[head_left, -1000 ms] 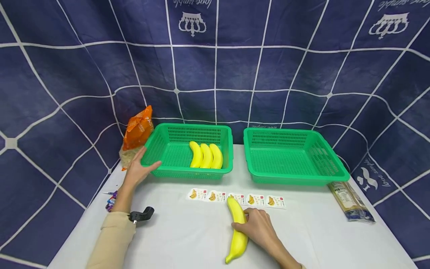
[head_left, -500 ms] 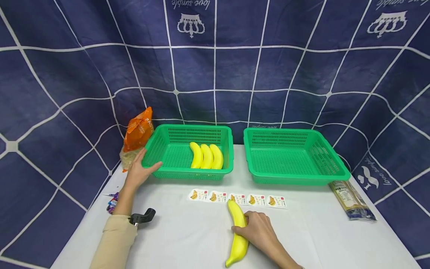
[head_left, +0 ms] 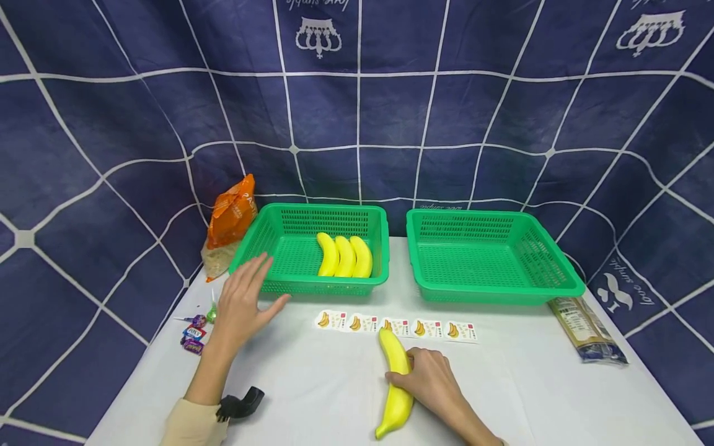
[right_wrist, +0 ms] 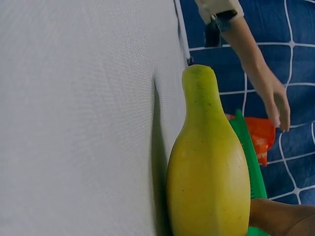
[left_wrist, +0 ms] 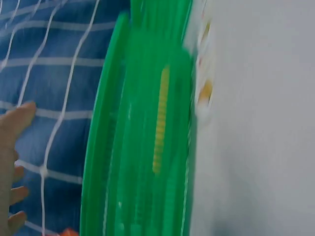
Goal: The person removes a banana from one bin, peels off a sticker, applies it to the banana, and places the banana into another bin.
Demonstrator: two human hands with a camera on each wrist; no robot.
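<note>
The held banana (head_left: 397, 399) lies lengthwise on or just above the counter (head_left: 312, 384), stem end toward the person, its far tip at the middle one of five labels (head_left: 426, 328) in a row. The right hand (head_left: 432, 379) grips it near mid-length from the right side, thumb across its top, both ends sticking out of the grip.

Beyond the labels, the left basket (head_left: 320, 287) holds three bananas (head_left: 345, 257) side by side at its right end. The right basket (head_left: 485, 295) stands just beside it, mesh floor showing. The left hand (head_left: 242, 306), grip spread wide and holding nothing, is raised near the left basket's near left corner. An orange bag (head_left: 231, 214) stands behind that basket's left side; sweets (head_left: 193, 333) lie left of the hand.
</note>
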